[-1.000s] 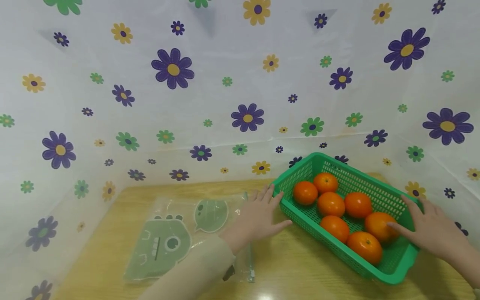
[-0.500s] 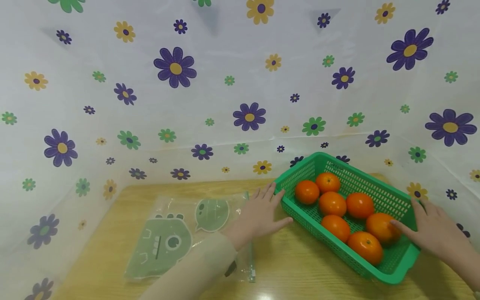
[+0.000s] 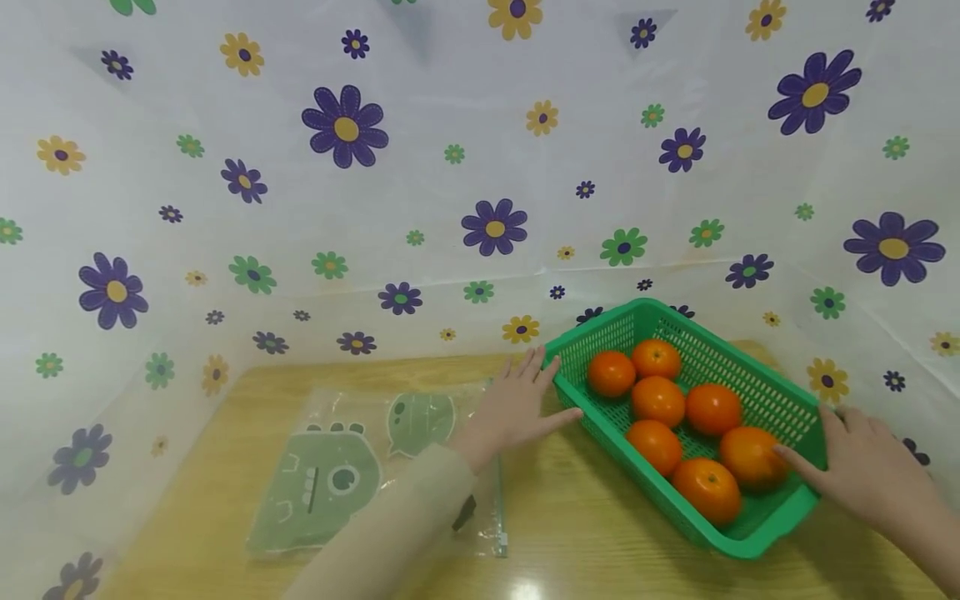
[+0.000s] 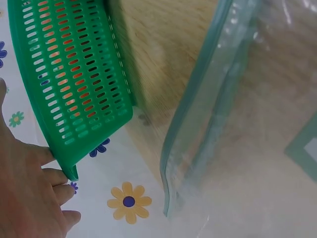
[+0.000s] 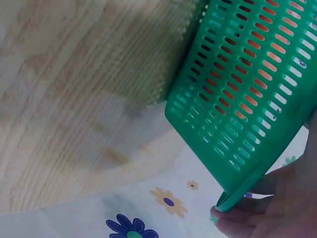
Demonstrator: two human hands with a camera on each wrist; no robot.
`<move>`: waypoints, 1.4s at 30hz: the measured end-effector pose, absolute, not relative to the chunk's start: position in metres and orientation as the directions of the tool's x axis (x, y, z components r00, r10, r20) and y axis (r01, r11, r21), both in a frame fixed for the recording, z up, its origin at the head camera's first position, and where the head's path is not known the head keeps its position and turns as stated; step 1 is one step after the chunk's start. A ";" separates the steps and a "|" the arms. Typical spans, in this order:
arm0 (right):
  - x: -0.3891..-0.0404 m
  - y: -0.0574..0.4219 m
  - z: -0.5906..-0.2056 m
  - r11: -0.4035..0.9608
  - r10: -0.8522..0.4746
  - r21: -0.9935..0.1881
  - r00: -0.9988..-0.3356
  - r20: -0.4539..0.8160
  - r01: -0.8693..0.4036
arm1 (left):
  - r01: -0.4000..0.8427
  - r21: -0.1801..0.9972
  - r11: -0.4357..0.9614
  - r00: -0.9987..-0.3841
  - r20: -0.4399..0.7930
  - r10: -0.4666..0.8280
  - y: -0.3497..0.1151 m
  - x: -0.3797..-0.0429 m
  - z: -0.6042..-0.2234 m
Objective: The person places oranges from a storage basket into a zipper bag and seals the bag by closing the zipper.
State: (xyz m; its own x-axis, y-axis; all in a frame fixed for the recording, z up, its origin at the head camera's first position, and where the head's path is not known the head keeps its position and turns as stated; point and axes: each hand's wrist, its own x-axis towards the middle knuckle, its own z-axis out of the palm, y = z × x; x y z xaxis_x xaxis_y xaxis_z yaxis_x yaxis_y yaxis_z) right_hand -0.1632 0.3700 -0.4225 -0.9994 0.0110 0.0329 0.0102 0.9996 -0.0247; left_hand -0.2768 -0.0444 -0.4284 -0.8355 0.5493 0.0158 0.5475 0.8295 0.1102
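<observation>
A green slotted plastic basket (image 3: 735, 375) stands at an angle on the right part of the table, with several oranges (image 3: 658, 402) inside. The left hand (image 3: 510, 408) has its fingers straight and spread, touching the rim at the basket's left corner; its fingertips (image 4: 62, 193) show past the lip in the left wrist view. At the opposite end, the right hand (image 3: 870, 471) grips the rim, its thumb reaching over the inside near an orange. Fingers (image 5: 242, 218) of that hand appear behind the lip in the right wrist view. Parts of both hands' contact are hidden.
A clear zip bag (image 3: 322, 483) with green cartoon prints lies flat on the wooden table (image 3: 570, 533), partly under the left forearm. Close behind and beside the table hangs a white flower-print sheet (image 3: 420, 192).
The basket's near end has swung slightly leftward, with the oranges shifting along. The right hand has moved slightly with it, while the left stays at its corner. The view has tilted a little.
</observation>
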 end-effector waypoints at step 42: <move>-0.132 0.336 -0.412 1.000 -0.027 0.008 -0.999 -0.043 -0.027 | 0.437 0.158 0.886 -0.892 -0.048 0.449 -0.023 -0.323 -0.424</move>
